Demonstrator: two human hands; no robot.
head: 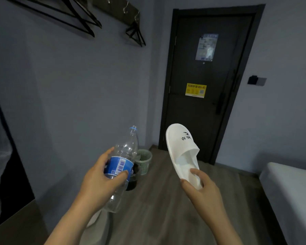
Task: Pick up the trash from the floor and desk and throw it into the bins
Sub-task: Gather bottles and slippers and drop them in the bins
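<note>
The left hand (99,181) grips a clear plastic bottle (125,151) around its blue label, thumb on the near side and fingers wrapped behind. The bottle tilts with its neck up and away from the person. It is see-through along its whole length and looks empty.

The right hand (200,190) holds a white slipper (180,147) at the heel end, thumb pressed into the open inside and fingers curled beneath the sole. The toe points up towards the door (207,112), and there is black print on the upper.

Both things are in the air above the wooden floor (166,200). Two bins stand on the floor against the wall, near the door's left corner. The farther one is a pale green basket (145,160) with lattice sides, and its contents cannot be made out. The nearer one is a dark bin (132,183), largely hidden behind the bottle, so what is in it cannot be told.

A yellow sticker (195,90) and a printed notice (206,47) are on the door. Black hangers (78,20) hang high on the left wall, and the corner of a bed (290,188) shows at right.
</note>
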